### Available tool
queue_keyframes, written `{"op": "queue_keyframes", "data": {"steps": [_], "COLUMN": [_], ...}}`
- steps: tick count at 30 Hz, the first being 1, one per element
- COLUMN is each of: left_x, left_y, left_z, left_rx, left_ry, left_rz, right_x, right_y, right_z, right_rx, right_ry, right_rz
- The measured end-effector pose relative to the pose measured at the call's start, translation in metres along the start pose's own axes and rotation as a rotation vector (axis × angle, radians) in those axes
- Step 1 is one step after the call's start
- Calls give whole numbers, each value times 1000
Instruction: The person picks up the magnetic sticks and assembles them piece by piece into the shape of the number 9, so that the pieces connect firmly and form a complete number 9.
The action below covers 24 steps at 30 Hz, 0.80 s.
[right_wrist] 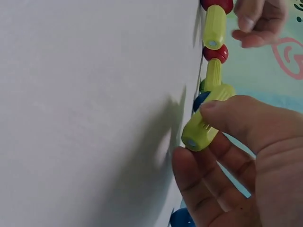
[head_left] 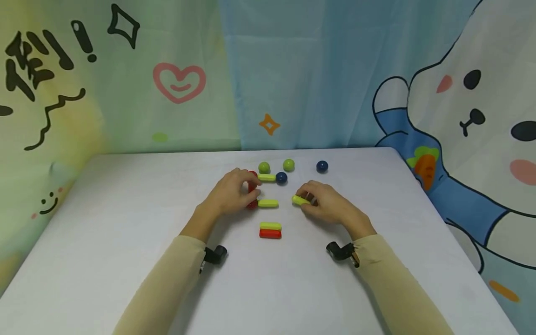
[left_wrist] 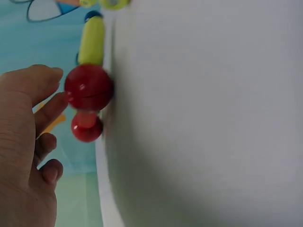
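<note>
My right hand [head_left: 324, 202] pinches a yellow-green magnetic rod [right_wrist: 203, 125] between thumb and fingers; its metal end shows in the right wrist view. On the left, my left hand [head_left: 232, 190] is beside a joined magnetic piece, with fingertips right at the near red ball [left_wrist: 89, 87]. A red rod [head_left: 251, 187], partly behind the fingers, links that ball to a farther red ball [left_wrist: 87, 127]. From the near ball a yellow-green rod [head_left: 268, 203] points right. Another yellow-green rod [head_left: 266, 177] runs from the far ball to a dark blue ball [head_left: 281, 178].
Two green balls, one left [head_left: 264, 167] and one right [head_left: 289, 164], sit at the back of the white table [head_left: 125, 223]. Farther right is a dark blue ball [head_left: 322, 166]. Nearer, a yellow-green rod [head_left: 270, 226] lies alongside a red rod [head_left: 270, 234].
</note>
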<state>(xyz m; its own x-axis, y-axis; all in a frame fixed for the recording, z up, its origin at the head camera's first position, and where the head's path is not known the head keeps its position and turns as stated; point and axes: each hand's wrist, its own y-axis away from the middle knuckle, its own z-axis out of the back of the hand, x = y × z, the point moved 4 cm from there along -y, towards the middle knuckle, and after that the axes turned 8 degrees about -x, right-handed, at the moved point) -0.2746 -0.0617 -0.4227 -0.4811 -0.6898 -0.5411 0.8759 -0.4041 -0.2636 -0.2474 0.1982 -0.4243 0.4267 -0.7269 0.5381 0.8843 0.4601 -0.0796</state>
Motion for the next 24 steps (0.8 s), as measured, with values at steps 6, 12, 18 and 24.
{"op": "queue_keyframes", "data": {"steps": [6, 12, 18, 24], "left_x": [2, 3, 4, 6], "left_y": [-12, -17, -20, -29], "left_z": [6, 4, 0, -3], "left_rx": [-33, -26, -3, 20], "left_ry": [4, -43, -56, -64], "left_rz": [-38, -42, -28, -22], "right_x": [0, 3, 7, 10], "right_y": [-2, -7, -11, -19], "right_z": [1, -1, -3, -8], "right_rx": [-38, -70, -100, -105], "right_ry": [-45, -101, -158, -177], "right_rz": [-50, -49, -38, -62]}}
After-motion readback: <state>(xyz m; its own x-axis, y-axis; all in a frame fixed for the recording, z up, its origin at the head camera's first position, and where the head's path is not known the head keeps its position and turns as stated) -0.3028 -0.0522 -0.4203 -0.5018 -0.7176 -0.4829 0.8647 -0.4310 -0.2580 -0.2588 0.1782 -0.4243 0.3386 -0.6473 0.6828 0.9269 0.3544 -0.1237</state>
